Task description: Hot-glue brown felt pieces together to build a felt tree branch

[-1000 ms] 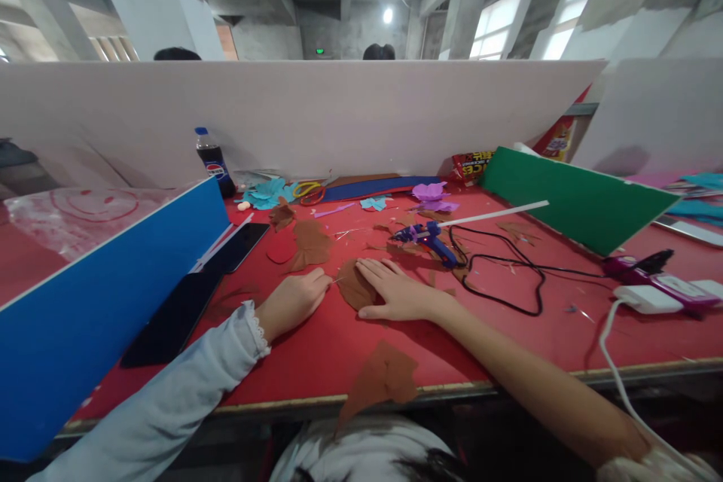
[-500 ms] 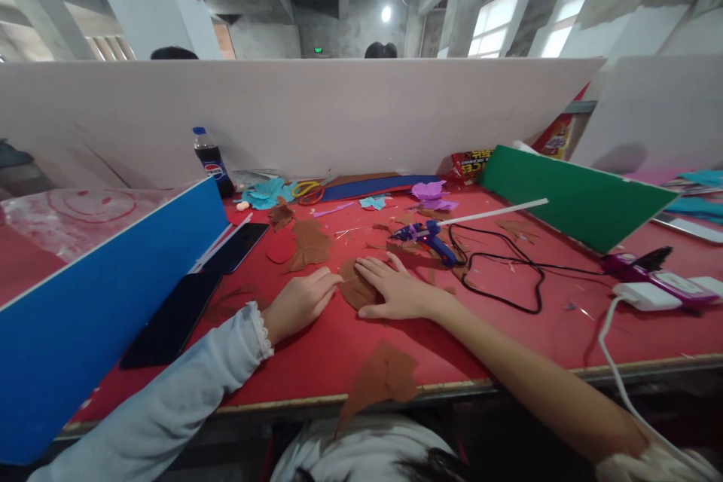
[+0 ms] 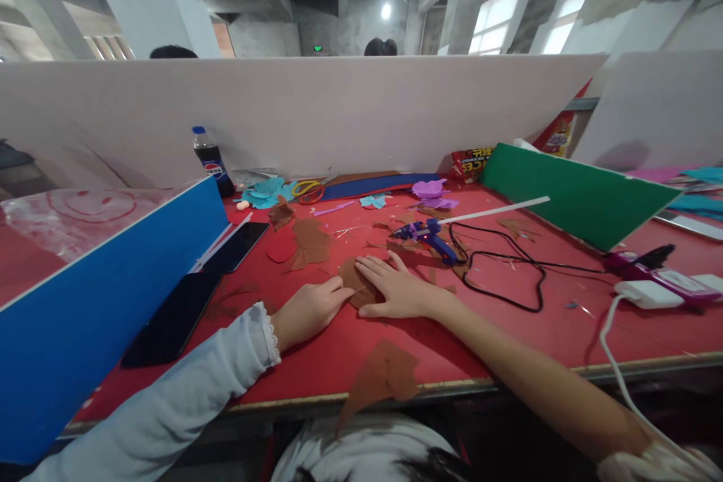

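A rounded brown paper piece [image 3: 351,276] lies on the red table [image 3: 316,369]. My right hand [image 3: 395,290] rests on its right part, palm down with the fingers spread. At its lower left edge, my left hand [image 3: 316,306] is closed in a pinch, and a thin sliver shows at the fingertips, too small to make out. Another brown piece [image 3: 310,243] lies beyond my left hand, beside a red round piece [image 3: 281,247]. Nearer me, a folded brown piece [image 3: 384,370] hangs over the table's front edge.
A glue gun [image 3: 429,235] with a black cable lies beyond my right hand. Two dark phones [image 3: 172,320] and a blue board [image 3: 129,294] stand left; a green board [image 3: 576,196] and power strip [image 3: 666,279] are right. Scissors [image 3: 309,191] and a bottle [image 3: 213,162] sit behind.
My left hand has moved slightly right and toward me along the rounded brown piece's edge. My right hand has stayed in place on it.
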Available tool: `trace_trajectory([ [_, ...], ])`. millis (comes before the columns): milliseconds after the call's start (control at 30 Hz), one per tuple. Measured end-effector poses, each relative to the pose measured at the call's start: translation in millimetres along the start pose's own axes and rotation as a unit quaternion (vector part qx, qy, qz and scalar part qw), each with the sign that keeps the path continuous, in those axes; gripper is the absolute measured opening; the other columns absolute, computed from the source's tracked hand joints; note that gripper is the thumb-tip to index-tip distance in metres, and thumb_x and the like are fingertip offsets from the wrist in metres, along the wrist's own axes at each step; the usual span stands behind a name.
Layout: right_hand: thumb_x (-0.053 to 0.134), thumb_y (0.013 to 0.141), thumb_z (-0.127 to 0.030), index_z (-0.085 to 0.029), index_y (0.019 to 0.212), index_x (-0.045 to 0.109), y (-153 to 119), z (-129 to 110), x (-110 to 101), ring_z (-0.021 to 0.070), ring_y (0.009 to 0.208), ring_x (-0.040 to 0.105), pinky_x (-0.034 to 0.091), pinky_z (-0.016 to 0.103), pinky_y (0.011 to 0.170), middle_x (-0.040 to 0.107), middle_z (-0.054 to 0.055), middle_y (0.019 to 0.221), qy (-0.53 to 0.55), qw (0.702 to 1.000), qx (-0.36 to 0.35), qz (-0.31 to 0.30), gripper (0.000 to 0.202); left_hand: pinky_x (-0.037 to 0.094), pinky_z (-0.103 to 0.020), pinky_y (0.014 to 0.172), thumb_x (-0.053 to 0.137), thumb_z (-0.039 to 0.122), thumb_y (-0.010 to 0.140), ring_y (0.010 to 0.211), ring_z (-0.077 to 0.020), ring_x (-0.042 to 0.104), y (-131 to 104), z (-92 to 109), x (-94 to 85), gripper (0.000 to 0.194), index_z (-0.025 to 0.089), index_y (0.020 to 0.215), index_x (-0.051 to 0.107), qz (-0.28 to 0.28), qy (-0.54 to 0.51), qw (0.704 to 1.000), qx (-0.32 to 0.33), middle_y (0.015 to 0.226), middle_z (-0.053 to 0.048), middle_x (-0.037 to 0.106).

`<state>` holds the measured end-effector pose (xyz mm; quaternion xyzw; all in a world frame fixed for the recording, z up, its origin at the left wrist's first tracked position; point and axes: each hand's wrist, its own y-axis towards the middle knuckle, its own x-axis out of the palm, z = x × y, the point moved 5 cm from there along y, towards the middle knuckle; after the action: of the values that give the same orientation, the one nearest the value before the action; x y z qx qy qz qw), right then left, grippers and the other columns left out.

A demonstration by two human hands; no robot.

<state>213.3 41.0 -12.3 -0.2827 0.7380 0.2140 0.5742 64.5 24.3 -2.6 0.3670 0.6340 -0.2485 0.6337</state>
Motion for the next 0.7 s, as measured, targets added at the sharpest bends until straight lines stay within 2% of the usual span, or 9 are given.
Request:
trace_trajectory([
  [400,0.029,0.074,-0.075,-0.012,0.142,0.01,0.1,0.8,0.4,0.0289,0.135,0.011,-0.008,0.05,0.106,0.013,0.013,0.147,0.001,1.0,0.002,0.001,0.095,0.04,-0.02,0.054,0.03,0.024,0.093,0.067,-0.0112,0.054,-0.6,5.9,1.0,0.028,0.021,0.114,0.049,0.014,-0.006,0.999,0.04,0.089,-0.003,0.054],
  [700,0.03,0.073,-0.075,-0.013,0.143,0.01,0.4,1.5,1.7,0.0299,0.135,0.011,-0.01,0.051,0.105,0.014,0.014,0.147,-0.007,1.0,-0.001,0.002,0.095,0.038,-0.02,0.055,0.033,0.022,0.092,0.068,-0.0114,0.054,3.5,6.7,-1.7,0.025,0.021,0.11,0.05,0.012,-0.013,1.0,0.019,0.09,-0.003,0.054],
])
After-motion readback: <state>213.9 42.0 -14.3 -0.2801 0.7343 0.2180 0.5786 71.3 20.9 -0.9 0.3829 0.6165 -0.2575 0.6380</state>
